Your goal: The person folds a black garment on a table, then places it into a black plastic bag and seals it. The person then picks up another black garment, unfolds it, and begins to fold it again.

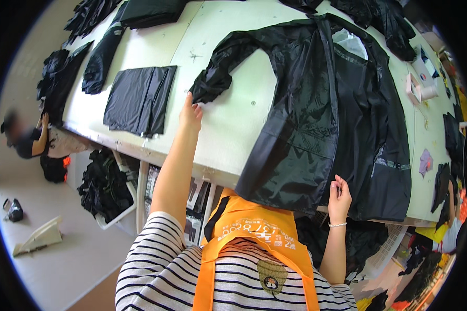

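A black jacket [301,119] of shiny fabric lies spread on the pale table, its front unfastened and its collar toward the far side. One sleeve reaches out to the left, bent and bunched near its end. My left hand [191,115] is closed on that sleeve's cuff. Over the lower front of the jacket, near the hem, is my right hand [340,199]; its fingers are loosely bent and apart, with nothing visible in them. The hem hangs at the near table edge, against my orange apron [254,220].
A folded black garment [140,99] lies left of the sleeve. More dark garments line the far and left edges. A white bin [131,205] of black clothing stands below the table. A small pink box [413,88] sits at right. Another person [28,137] works at far left.
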{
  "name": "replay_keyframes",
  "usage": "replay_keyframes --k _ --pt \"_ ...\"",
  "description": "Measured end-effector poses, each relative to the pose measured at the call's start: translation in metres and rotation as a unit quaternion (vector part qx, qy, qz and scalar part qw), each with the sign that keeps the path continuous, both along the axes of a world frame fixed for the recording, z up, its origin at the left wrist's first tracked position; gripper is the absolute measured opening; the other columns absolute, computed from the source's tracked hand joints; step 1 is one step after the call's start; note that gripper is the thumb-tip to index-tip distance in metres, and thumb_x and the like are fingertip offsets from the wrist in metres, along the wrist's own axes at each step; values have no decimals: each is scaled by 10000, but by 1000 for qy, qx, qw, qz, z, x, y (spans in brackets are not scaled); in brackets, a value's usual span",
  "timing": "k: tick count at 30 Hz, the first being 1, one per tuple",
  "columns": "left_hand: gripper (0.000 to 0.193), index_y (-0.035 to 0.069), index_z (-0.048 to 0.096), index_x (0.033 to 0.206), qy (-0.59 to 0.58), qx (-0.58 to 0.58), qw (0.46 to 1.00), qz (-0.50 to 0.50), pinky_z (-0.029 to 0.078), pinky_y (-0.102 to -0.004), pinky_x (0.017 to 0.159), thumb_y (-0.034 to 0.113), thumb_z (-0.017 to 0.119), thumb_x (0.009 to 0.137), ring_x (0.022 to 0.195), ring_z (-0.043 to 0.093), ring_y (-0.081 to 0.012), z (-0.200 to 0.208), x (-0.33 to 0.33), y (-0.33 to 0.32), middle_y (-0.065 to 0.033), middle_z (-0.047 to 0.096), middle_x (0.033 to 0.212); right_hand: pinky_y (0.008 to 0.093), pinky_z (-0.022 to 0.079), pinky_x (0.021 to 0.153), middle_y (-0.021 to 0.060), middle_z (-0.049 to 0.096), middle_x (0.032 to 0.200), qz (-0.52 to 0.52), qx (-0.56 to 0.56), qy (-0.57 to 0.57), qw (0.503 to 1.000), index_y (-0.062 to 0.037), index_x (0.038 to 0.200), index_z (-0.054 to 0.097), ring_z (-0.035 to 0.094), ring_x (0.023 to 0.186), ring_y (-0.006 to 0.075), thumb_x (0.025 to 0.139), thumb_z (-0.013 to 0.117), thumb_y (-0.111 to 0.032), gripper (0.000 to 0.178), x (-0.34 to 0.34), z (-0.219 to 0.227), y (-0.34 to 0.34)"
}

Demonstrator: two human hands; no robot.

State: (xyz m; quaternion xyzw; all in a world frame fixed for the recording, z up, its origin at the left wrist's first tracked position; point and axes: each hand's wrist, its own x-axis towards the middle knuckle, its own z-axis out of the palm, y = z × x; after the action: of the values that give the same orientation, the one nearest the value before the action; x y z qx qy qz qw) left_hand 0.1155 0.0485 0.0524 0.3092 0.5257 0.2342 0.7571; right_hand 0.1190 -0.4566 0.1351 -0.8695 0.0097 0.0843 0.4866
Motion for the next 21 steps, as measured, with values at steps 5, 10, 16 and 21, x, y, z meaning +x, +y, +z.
replay_keyframes --k 5,10,16,21 --pt "246 28 580 1009 -160 157 973 -53 443 -321 801 62 705 800 863 560 -151 15 31 -9 -31 620 943 217 486 813 76 652 992 52 79 -16 995 31 1113 611 620 893 103 918 576 -58 218 20 28 126" --pt "293 72 560 870 -96 590 770 -222 444 -337 809 -106 640 650 884 577 -214 63 -9 -79 -71 594 887 215 487 792 104 659 1059 94 213 -19 972 33 1174 582 613 915 90 918 588 -92 286 51 32 250" --pt "257 95 596 843 -146 728 547 -387 409 -391 887 15 648 605 880 570 -259 67 -36 -81 -44 600 925 219 452 734 14 633 925 68 282 130 948 48 1016 610 542 793 47 848 699 -173 292 76 3 282" --pt "295 82 606 989 -245 540 649 -477 444 -399 861 25 655 704 974 573 -277 73 -32 -49 -95 611 1033 204 298 441 -77 475 646 -11 205 239 949 -82 760 550 372 498 10 868 678 -177 192 65 -4 247"
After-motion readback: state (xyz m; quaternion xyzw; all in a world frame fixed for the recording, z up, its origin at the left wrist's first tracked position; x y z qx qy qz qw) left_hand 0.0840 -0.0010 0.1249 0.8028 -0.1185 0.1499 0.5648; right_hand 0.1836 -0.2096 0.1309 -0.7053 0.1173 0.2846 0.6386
